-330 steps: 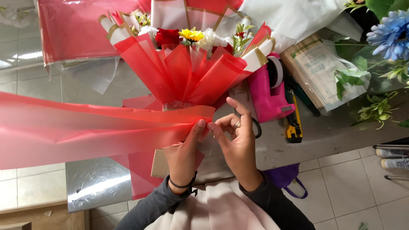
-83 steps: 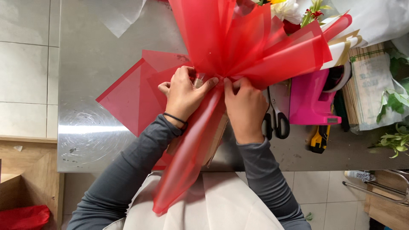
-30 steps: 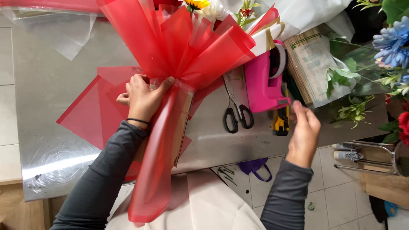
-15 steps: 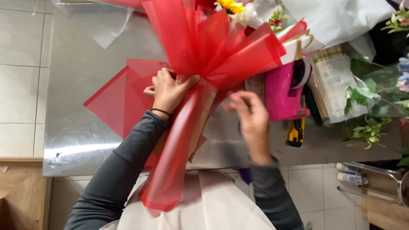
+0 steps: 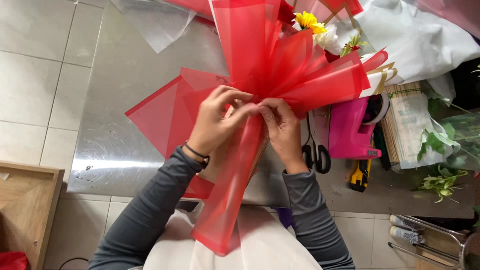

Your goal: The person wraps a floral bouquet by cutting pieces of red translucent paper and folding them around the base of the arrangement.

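Red cellophane wrap [image 5: 280, 60], frame centre: left hand [image 5: 217, 122] and right hand [image 5: 282, 127] both pinch its gathered neck; keep the pleats bunched tightly beneath the flowers [image 5: 320, 32].

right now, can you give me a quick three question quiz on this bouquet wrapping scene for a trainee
1. True or false: both hands meet at the gathered neck of the red wrapping sheet.
2. Which tool lies just right of the right hand? A) black-handled scissors B) a stapler C) a hammer
3. Fill in: on the left wrist sits a black ____.

Key
1. True: the left hand and the right hand pinch the sheet where it narrows.
2. A: the scissors lie on the metal table, beside the pink tape dispenser.
3. Band.
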